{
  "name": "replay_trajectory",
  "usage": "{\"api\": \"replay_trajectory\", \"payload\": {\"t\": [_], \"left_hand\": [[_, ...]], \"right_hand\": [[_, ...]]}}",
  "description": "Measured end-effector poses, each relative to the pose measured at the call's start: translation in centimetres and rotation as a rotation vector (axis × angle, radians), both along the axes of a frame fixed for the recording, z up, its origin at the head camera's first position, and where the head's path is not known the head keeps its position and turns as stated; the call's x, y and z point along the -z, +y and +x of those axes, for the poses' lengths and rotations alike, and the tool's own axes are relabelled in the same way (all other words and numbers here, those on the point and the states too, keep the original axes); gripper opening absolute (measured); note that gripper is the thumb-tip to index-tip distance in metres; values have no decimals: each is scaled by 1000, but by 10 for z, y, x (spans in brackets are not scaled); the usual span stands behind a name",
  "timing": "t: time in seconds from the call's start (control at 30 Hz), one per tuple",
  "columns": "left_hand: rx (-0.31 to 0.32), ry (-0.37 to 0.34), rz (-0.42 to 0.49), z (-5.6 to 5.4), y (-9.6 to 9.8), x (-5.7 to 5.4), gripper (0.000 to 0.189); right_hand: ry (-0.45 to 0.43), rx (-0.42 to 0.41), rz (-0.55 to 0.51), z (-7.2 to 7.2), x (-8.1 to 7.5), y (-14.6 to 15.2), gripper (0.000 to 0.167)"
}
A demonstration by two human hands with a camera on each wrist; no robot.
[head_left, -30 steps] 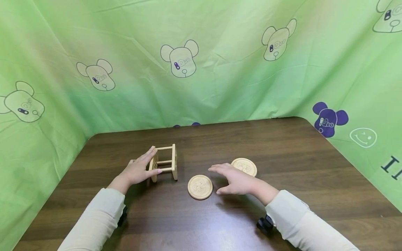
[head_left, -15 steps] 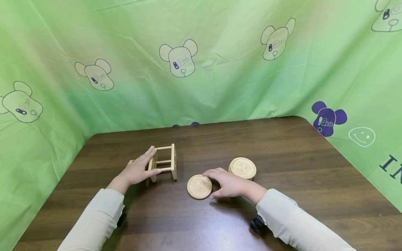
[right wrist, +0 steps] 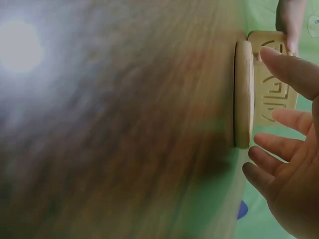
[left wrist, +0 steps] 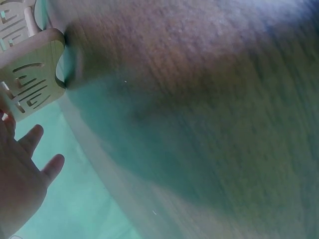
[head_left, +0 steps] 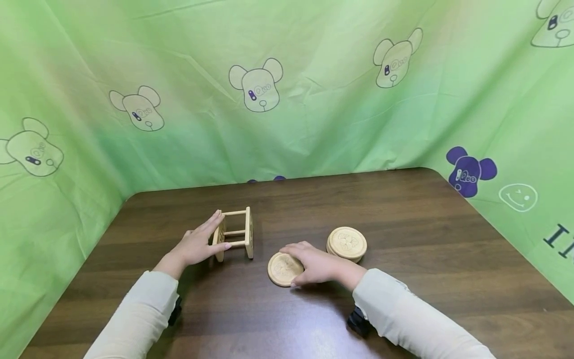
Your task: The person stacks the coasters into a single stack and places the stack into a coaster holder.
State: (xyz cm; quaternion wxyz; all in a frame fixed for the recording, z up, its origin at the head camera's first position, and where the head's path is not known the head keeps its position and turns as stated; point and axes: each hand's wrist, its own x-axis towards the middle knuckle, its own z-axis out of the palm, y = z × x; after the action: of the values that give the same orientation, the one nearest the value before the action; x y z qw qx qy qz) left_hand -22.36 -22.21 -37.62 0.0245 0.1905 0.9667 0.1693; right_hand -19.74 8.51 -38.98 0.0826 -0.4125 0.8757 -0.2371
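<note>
My left hand (head_left: 196, 245) holds the left side of a small pale wooden coaster holder (head_left: 249, 234), thumb by its front rod and fingers along the side panel. In the left wrist view, two fingers stick out free beside the holder's slotted panel (left wrist: 35, 82). Over the right part of a round wooden coaster (head_left: 281, 269) is my right hand (head_left: 317, 264), fingers at the far edge and thumb at the near one. The right wrist view has that coaster (right wrist: 243, 94) flat on the table, the fingers spread beside it; contact is hard to tell.
A short stack of round coasters (head_left: 347, 243), the top one engraved, lies right of my right hand. The dark wooden table (head_left: 403, 209) ends at a green printed curtain (head_left: 314, 124) behind. A black wrist camera (head_left: 358, 321) sits under the right cuff.
My right hand has moved left and slightly down, from beside the stack to over the single coaster, uncovering the stack. The left hand and the coaster holder stay put.
</note>
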Motion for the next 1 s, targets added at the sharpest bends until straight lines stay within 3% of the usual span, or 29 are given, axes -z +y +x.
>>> {"api": "replay_trajectory", "payload": {"t": [0.67,1.0], "left_hand": [[-3,-11,15,1,0,-1,85],[2,-1,12,1,1,-2,84]], "right_hand": [[-60,22,95,-2,2,-16,70],[-23,9,93,-1,1,-14,67]]}}
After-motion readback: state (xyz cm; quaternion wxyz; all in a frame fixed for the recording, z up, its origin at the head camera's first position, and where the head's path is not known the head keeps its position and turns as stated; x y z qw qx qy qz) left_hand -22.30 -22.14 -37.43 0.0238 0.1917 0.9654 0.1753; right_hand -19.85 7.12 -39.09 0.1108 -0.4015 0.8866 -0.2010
